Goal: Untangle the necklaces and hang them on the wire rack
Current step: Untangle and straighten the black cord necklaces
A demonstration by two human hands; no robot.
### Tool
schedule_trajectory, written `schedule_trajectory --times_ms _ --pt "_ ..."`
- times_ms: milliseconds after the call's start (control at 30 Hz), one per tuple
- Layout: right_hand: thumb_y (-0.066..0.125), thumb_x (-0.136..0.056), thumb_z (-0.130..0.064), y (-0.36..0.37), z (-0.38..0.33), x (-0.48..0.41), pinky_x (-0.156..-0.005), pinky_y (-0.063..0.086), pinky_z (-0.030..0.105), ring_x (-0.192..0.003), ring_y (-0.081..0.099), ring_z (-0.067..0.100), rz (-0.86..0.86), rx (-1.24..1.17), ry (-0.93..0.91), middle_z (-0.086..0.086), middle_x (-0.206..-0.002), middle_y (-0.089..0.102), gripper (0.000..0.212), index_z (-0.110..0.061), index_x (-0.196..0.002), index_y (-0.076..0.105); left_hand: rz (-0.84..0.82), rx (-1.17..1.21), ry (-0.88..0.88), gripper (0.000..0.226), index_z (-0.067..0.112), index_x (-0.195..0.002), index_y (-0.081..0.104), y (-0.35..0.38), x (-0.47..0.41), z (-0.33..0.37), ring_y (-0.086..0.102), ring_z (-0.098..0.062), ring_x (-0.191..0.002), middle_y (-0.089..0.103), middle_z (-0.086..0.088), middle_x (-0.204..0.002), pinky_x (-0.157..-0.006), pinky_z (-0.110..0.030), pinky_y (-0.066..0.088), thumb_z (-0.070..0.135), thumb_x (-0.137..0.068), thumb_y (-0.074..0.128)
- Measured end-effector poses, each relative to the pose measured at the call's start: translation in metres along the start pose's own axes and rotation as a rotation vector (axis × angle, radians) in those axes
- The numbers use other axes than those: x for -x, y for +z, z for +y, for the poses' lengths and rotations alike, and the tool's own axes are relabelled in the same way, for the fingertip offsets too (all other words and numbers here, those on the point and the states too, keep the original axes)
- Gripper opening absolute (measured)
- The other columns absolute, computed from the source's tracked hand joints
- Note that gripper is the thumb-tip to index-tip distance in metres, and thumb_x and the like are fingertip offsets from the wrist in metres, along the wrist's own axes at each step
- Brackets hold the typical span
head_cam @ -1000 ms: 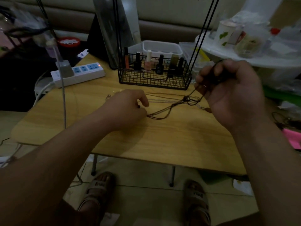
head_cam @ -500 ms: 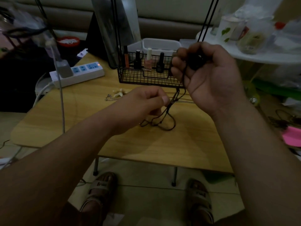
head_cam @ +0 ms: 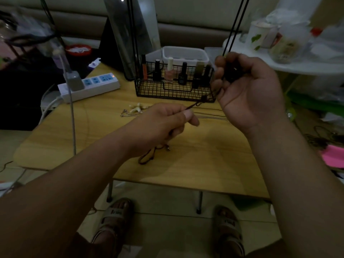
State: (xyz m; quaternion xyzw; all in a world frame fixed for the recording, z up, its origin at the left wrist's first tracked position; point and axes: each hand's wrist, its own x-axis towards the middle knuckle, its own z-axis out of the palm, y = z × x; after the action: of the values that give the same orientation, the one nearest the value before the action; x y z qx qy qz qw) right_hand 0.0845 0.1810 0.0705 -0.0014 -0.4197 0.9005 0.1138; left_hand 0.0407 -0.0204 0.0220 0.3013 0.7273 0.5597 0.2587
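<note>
So, head view: both bare hands are up over the wooden table (head_cam: 204, 164), with one dark cord necklace (head_cam: 195, 104) strung between them
Left hand (head_cam: 163, 123): thumb and forefinger pinch the cord, the other fingers curled under
Right hand (head_cam: 249, 94): higher and further out than the left, fingers curled round a dark lump (head_cam: 231, 73), pendant or bunched cord, too dim to tell
Cord's line: slants from the left pinch up and outward to the right fist, with a small knot (head_cam: 203, 98) nearer the right hand
Slack: the loose tail (head_cam: 147, 158) drops beneath the left hand and lies on the table on the person's side
Other necklaces: a chain with a pale pendant (head_cam: 136, 108) lies just beyond the left hand; thin chains (head_cam: 210, 117) run flat between the two hands
Wire rack (head_cam: 173, 90): directly beyond both hands, its black uprights (head_cam: 234, 25) rising just past the right fingertips
Nearer hand: the right, so I'd guess it carries the cord up to hang once the knot is worked loose, which looks unfinished
</note>
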Motion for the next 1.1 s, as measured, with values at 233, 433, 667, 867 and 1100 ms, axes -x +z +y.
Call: schedule_trajectory --times_ms 233,433,667,867,1100 --pt "0.046 -0.103 -0.021 -0.009 -0.004 0.009 -0.059 0.047 0.024 -0.068 0.059 0.014 0.174 -0.048 0.011 0.006 -0.083 0.064 0.023 -0.013 -0.083 0.054 0.018 -0.028 -0.013 0.029 0.018 -0.107 0.075 -0.021 0.002 0.001 0.035 -0.01 -0.055 0.043 0.001 -0.066 -0.05 -0.022 0.033 0.03 -0.109 0.049" --pt "0.053 -0.105 -0.028 -0.022 -0.003 0.025 -0.064 0.056 0.033 -0.067 0.069 0.02 0.37 0.555 0.13 0.006 -0.073 0.068 0.032 -0.014 -0.077 0.056 0.074 0.055 -0.018 0.022 0.012 -0.109 0.072 -0.025 0.005 0.005 0.032 -0.012 -0.051 0.043 -0.003 -0.063 -0.045 -0.022 0.028 0.02 -0.108 0.052" --pt "0.066 -0.1 -0.034 -0.03 0.015 0.033 -0.065 0.058 0.035 -0.068 0.073 0.018 0.227 1.49 0.36 0.002 -0.08 0.076 0.02 -0.015 -0.094 0.066 0.086 0.087 -0.006 0.019 0.014 -0.114 0.068 -0.024 0.0 0.011 0.034 -0.011 -0.049 0.061 -0.006 -0.07 -0.045 -0.024 0.024 0.017 -0.109 0.049" --pt "0.075 -0.088 -0.046 -0.034 0.021 0.028 -0.096 0.052 0.043 -0.113 0.059 0.018 0.14 1.799 0.164 -0.01 -0.121 0.062 0.036 -0.031 -0.118 0.061 0.039 0.109 0.033 0.023 0.015 -0.122 0.065 -0.029 -0.003 0.02 0.032 -0.015 -0.051 0.06 -0.007 -0.071 -0.045 -0.027 0.023 0.017 -0.109 0.046" --pt "0.067 -0.1 -0.026 -0.005 0.046 0.03 -0.089 0.055 0.026 -0.103 0.069 0.002 -0.249 1.264 0.159 -0.008 -0.111 0.075 0.02 -0.023 -0.119 0.07 -0.023 0.165 0.088 0.021 0.016 -0.12 0.065 -0.028 -0.012 0.022 0.03 -0.013 -0.047 0.06 -0.008 -0.071 -0.044 -0.027 0.019 0.016 -0.109 0.047"
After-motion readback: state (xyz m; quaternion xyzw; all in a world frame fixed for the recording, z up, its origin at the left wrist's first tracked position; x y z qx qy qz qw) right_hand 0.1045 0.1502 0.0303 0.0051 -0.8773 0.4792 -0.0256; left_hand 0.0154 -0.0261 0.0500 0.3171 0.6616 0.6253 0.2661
